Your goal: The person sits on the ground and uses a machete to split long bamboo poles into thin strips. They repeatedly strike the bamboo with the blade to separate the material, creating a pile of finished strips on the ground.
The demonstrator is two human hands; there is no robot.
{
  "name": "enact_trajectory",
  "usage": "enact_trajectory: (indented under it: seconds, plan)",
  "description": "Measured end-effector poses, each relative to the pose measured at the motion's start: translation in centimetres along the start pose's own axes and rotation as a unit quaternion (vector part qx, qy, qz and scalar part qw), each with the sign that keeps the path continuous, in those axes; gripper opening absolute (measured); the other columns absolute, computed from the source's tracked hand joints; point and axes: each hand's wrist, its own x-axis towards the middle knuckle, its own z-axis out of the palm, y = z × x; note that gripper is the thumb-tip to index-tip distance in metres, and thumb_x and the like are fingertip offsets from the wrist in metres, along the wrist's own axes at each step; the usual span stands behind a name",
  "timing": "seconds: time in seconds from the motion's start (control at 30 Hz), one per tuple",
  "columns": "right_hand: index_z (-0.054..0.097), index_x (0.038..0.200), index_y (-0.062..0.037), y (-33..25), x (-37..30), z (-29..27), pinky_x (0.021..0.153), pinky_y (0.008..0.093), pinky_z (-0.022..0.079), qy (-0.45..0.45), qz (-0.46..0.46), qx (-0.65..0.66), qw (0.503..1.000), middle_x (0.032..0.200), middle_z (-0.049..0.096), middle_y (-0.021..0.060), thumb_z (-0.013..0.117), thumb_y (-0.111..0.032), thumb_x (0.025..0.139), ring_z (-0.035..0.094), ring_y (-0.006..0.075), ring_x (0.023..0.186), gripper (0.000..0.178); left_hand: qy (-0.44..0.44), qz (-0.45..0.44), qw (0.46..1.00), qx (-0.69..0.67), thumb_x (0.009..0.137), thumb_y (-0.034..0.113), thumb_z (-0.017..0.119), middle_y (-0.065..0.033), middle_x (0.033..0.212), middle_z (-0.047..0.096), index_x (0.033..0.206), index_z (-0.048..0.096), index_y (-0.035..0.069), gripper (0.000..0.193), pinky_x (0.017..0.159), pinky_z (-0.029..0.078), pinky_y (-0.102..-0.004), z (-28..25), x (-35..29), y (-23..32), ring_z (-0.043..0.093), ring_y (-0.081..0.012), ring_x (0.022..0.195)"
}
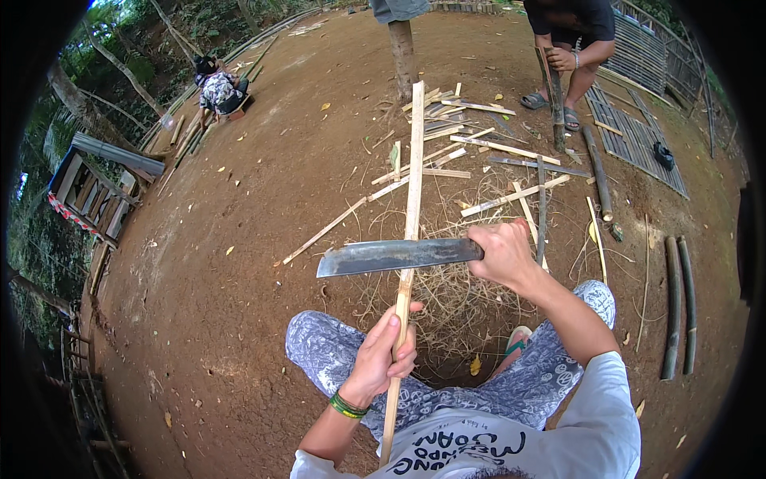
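My left hand (381, 357) is wrapped round a long pale bamboo strip (416, 172), which runs from my lap up and away from me. In my right hand (504, 253) is the handle of a machete (391, 256), its broad grey blade pointing left. The blade lies across the strip above my left hand and appears to touch it. Below the blade, a heap of thin curled shavings (455, 307) covers the ground between my knees.
Split bamboo pieces (511, 149) lie scattered ahead. Dark poles (673, 311) rest at the right, near a slatted bamboo panel (636, 140). One person (570, 56) grips an upright pole at the far right; another (221, 89) sits far left. A wooden post (402, 60) stands ahead.
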Motion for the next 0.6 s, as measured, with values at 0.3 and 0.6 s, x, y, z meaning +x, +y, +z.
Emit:
enact_trajectory:
  seconds: [0.3, 0.6]
  plan:
    - [0.063, 0.075, -0.0086, 1.4, 0.1, -0.2, 0.048, 0.0418, 0.051, -0.014, -0.010, -0.044, 0.999, 0.061, 0.065, 0.0091, 0.066, -0.013, 0.064, 0.064, 0.0253, 0.049, 0.012, -0.002, -0.017, 1.000, 0.018, 0.111, 0.033, 0.027, 0.0020, 0.066, 0.038, 0.137, 0.043, 0.006, 0.040, 0.039, 0.029, -0.0194, -0.6, -0.7, -1.0, 0.031, -0.0039, 0.042]
    - [0.064, 0.074, -0.0093, 0.5, 0.7, -0.5, 0.047, 0.0418, 0.050, -0.024, -0.003, -0.059, 0.998, 0.056, 0.061, 0.0073, 0.065, -0.013, 0.065, 0.063, 0.0253, 0.048, 0.010, 0.017, -0.014, 0.999, 0.039, 0.111, 0.032, 0.029, 0.0017, 0.065, 0.037, 0.130, 0.045, 0.004, 0.038, 0.038, 0.029, -0.0212, -0.8, -2.1, -1.6, 0.031, -0.0050, 0.042]
